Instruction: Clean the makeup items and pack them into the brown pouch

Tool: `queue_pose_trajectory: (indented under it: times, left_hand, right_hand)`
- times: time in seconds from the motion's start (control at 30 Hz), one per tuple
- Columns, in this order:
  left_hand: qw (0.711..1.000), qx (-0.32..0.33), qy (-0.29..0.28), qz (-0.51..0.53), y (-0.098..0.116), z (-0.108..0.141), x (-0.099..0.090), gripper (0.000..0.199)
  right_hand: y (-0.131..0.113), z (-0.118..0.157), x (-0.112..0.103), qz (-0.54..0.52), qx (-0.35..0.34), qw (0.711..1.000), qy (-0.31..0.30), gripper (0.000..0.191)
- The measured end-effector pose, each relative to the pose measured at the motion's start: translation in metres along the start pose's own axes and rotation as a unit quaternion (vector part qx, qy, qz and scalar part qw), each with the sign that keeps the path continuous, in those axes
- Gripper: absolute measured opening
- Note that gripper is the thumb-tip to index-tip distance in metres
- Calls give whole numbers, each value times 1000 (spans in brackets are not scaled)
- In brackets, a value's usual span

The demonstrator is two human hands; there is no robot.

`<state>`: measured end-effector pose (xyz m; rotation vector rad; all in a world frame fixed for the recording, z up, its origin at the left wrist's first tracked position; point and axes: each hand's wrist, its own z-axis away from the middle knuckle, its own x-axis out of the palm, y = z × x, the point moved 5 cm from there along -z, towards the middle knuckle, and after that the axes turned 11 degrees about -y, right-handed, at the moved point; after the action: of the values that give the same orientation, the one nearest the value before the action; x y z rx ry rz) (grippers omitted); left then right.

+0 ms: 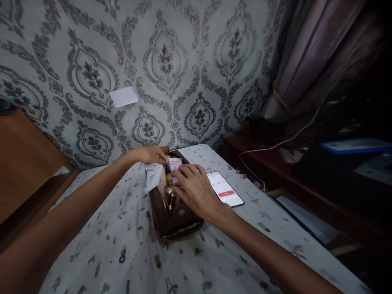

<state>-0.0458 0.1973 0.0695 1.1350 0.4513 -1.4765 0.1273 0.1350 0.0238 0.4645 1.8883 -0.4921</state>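
Observation:
A dark brown bag [179, 222] with gold zips lies on the patterned bedsheet [137, 253], its top open and small items showing inside. At the bag's far left edge, my left hand [152, 155] is closed, with a white cloth or tissue [154, 176] hanging beneath it over the side. Whether the fingers pinch the cloth or the bag's rim is hidden. My right hand [194, 188] rests over the opening with its fingers apart, the fingertips touching a white and purple packet [175, 164]. A shiny gold item [171, 200] sits near the bag's front end.
Right of the bag lies a phone [228, 192] with a lit screen. A white cable [284, 141] runs across the dark red furniture [260, 157] at the right. Wooden furniture [27, 163] stands at the left, and a patterned wall [165, 81] rises behind.

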Motion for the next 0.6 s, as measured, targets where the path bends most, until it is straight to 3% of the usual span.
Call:
queue_pose_trajectory:
  times: [0.2,0.43,0.6]
  left_hand:
    - [999,-2,9,-51,0,-3,1,20]
    - [998,-36,-5,-44,-5,-2,0,21]
    - [997,-63,6,-55,-4,0,-2,24]
  right_hand:
    - [-5,0,-1,13,-13,1000,-5,14]
    - [2,2,3,-54,-45,997,31,29]
    - [1,1,3,-58,-81,995,8,31]
